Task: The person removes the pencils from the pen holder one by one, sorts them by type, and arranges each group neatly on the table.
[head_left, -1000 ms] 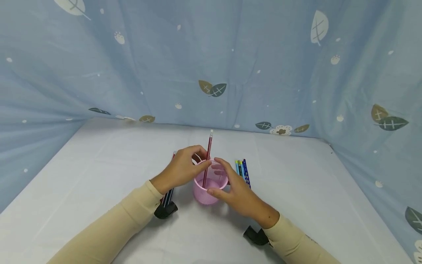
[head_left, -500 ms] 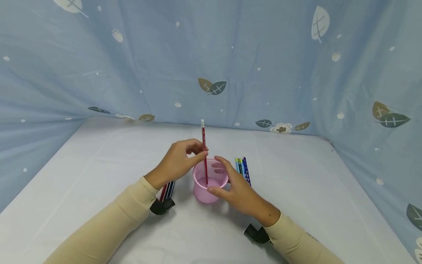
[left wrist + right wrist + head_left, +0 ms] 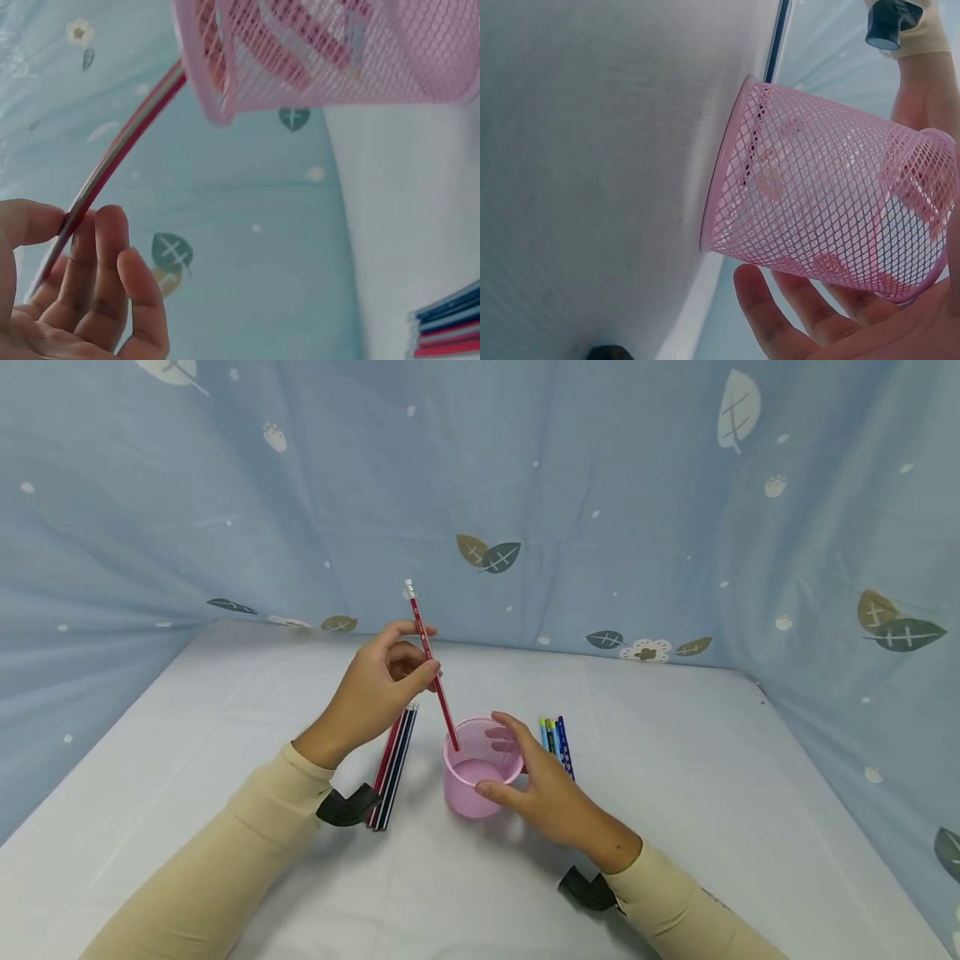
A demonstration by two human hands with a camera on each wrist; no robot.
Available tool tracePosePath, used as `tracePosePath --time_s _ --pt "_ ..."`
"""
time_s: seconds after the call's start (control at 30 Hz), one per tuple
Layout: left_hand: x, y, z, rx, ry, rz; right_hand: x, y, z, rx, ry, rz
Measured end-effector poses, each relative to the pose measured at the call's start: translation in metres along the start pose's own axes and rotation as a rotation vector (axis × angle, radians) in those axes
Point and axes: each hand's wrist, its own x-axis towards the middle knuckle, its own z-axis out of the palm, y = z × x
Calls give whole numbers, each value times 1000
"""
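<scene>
My left hand pinches a red pencil between thumb and fingers. The pencil slants, its white eraser end up and its lower end at the rim of a pink mesh pen holder. In the left wrist view, the pencil runs from my fingertips to that rim. My right hand holds the upright holder from the right, thumb at the near rim and fingers round the far side. Fingers lie along the mesh in the right wrist view. No pencil stands inside the holder.
Left of the holder, several red and dark blue pencils lie side by side on the white tabletop. Several blue, green and yellow-ended pencils lie behind my right hand. A leaf-patterned blue curtain hangs behind the table.
My left hand has lifted the red pencil up and leftward, from down inside the holder to its rim. It now leans left. My right hand stays on the holder.
</scene>
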Motion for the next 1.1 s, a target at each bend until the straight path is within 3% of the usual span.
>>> tracePosePath --time_s 0.33,0.53,0.67,0.83,1.1 --pt "0 -7 -6 -59 -50 -53 -2 3 1 6 10 -6" --pt "-6 -8 -25 -153 -15 -112 -4 4 0 -13 27 -31" --pt "-10 -10 -39 -118 -16 -151 -4 3 0 -11 19 -27" --pt "-14 -25 -50 -59 -101 -258 -4 1 0 -16 26 -25" --pt "-24 -61 -64 91 -299 -436 -2 3 1 -20 16 -31"
